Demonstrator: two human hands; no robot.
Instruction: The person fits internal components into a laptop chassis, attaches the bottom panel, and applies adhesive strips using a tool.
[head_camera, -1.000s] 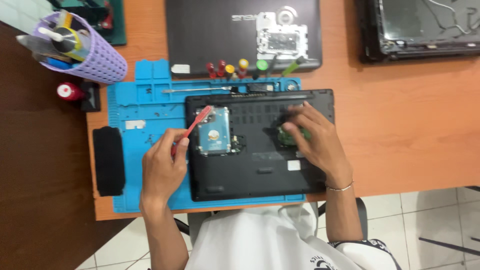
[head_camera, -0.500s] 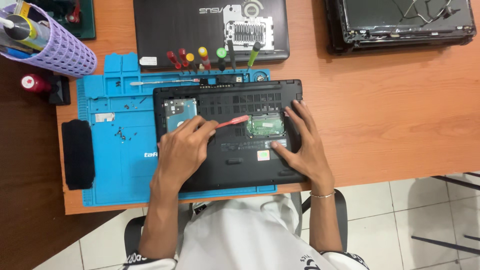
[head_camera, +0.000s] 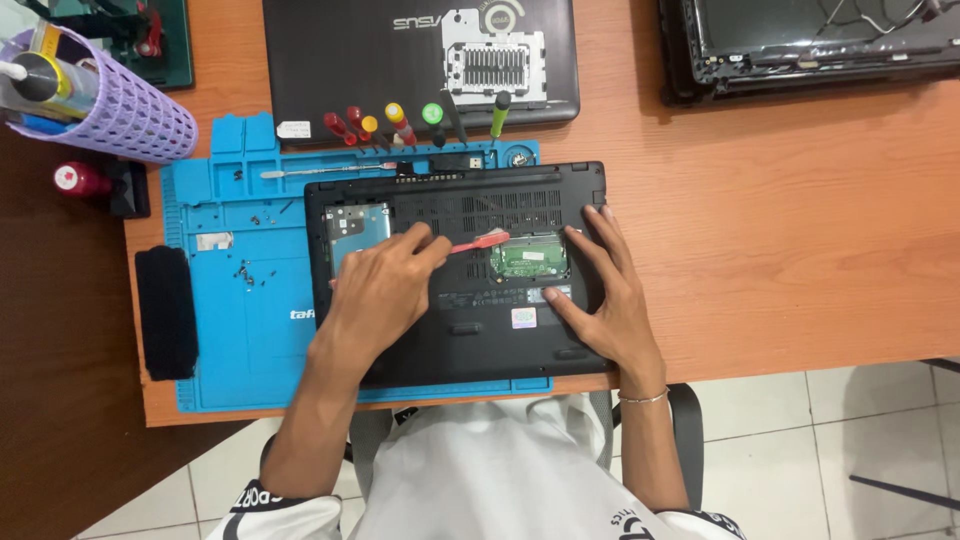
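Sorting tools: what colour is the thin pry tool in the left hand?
Red, clearest in the head view: thin pry tool.

Black laptop base (head_camera: 470, 340) on a bright blue repair mat (head_camera: 240, 330), red pry tool (head_camera: 478, 242), green circuit board (head_camera: 528, 258), lilac mesh basket (head_camera: 130, 120), orange-brown desk (head_camera: 790, 240).

Right of the open laptop (head_camera: 470, 330), in the centre right of the frame, bare counter (head_camera: 780, 240) gives a hand wide passage. Along the top edge a second laptop (head_camera: 420, 60) and a dismantled screen frame (head_camera: 800, 50) block the way, with a row of screwdrivers (head_camera: 400, 125) just above the open laptop. At left, the blue mat (head_camera: 250, 320) is open but strewn with small screws (head_camera: 245, 272); a black pad (head_camera: 166, 312) flanks it, and a purple basket (head_camera: 120, 115) fills the upper left.
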